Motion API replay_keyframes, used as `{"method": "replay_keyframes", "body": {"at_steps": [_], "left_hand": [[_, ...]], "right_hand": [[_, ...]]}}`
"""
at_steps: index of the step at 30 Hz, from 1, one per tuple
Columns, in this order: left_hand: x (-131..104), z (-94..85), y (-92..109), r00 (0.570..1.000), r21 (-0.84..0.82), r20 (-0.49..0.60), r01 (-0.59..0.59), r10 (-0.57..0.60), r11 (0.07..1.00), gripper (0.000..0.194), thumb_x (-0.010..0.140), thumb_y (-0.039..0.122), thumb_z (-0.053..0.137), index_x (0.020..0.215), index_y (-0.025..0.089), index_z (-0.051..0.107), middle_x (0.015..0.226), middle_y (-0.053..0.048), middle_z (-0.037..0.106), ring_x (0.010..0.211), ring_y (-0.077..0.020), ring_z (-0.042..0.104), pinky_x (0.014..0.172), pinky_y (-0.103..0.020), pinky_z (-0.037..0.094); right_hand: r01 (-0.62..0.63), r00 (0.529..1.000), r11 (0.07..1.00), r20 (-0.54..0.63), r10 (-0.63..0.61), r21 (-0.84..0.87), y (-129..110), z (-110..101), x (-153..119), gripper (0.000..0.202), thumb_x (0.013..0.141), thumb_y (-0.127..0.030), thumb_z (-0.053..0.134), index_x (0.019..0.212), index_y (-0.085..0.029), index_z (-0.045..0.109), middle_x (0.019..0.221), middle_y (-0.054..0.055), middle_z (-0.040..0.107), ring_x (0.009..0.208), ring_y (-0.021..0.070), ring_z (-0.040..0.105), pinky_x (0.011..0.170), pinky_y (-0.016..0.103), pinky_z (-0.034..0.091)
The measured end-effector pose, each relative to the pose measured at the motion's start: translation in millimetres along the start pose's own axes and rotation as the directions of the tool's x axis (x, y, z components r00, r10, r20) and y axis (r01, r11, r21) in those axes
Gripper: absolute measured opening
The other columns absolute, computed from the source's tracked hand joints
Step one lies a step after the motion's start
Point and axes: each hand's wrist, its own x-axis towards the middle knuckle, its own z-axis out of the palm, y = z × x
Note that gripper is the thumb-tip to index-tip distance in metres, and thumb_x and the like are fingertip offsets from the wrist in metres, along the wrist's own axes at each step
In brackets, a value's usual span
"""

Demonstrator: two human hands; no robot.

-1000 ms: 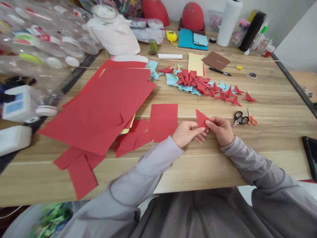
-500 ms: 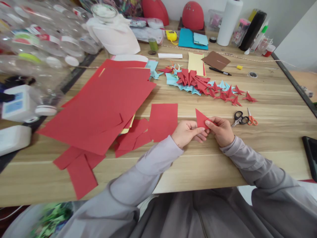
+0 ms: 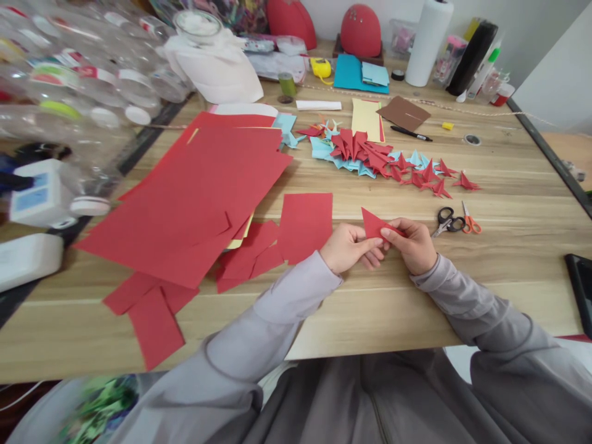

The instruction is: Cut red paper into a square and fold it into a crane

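Between my hands is a small folded piece of red paper, its pointed corner sticking up to the left. My left hand pinches its lower left edge between thumb and fingers. My right hand grips the right side, thumb pressed on top near the middle. Both hands are just above the table. Left of them lies a flat red paper rectangle. Beyond the hands sits a cluster of folded red paper pieces mixed with light blue ones.
Large red sheets and red offcuts cover the left of the table. Black-handled scissors and orange-handled scissors lie right of my hands. Plastic bottles crowd the far left; a phone is at the right edge.
The folded red paper has tilted slightly, its tip shifting a little left and down. My hands keep their hold on it in nearly the same place.
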Motion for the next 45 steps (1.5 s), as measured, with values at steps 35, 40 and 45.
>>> {"method": "replay_keyframes", "body": {"at_steps": [35,40,45], "left_hand": [[-1.6,5.2,-5.5,0.963,-0.064,-0.204,-0.194,0.178,0.979,0.028,0.066,0.038,0.072,0.066,0.01,0.066,0.056,-0.005,0.068,0.044,-0.0134,0.061,0.044,-0.024,0.053],[-2.0,5.2,-4.1,0.967,-0.06,-0.198,-0.177,0.162,0.982,0.032,0.065,0.041,0.072,0.064,0.01,0.065,0.057,-0.006,0.068,0.044,-0.0132,0.061,0.044,-0.024,0.053],[-2.3,5.0,-2.5,0.97,-0.104,-0.207,-0.148,0.125,0.983,0.033,0.062,0.041,0.075,0.065,0.009,0.065,0.056,-0.006,0.067,0.042,-0.0129,0.06,0.043,-0.024,0.052]], "right_hand": [[-0.231,0.955,0.876,-0.074,0.287,0.424,-2.7,12.8,1.3,0.036,0.051,-0.046,0.082,0.056,-0.015,0.064,0.05,0.0,0.062,0.042,0.0079,0.051,0.043,0.022,0.043],[-0.215,0.964,0.875,-0.05,0.262,0.433,-1.9,12.6,1.4,0.04,0.055,-0.052,0.078,0.056,-0.016,0.061,0.051,0.001,0.062,0.042,0.0091,0.05,0.044,0.024,0.044],[-0.221,0.966,0.892,-0.04,0.256,0.393,-1.6,8.1,4.3,0.047,0.062,-0.061,0.07,0.056,-0.015,0.058,0.052,0.004,0.063,0.041,0.0106,0.052,0.043,0.025,0.044]]}}
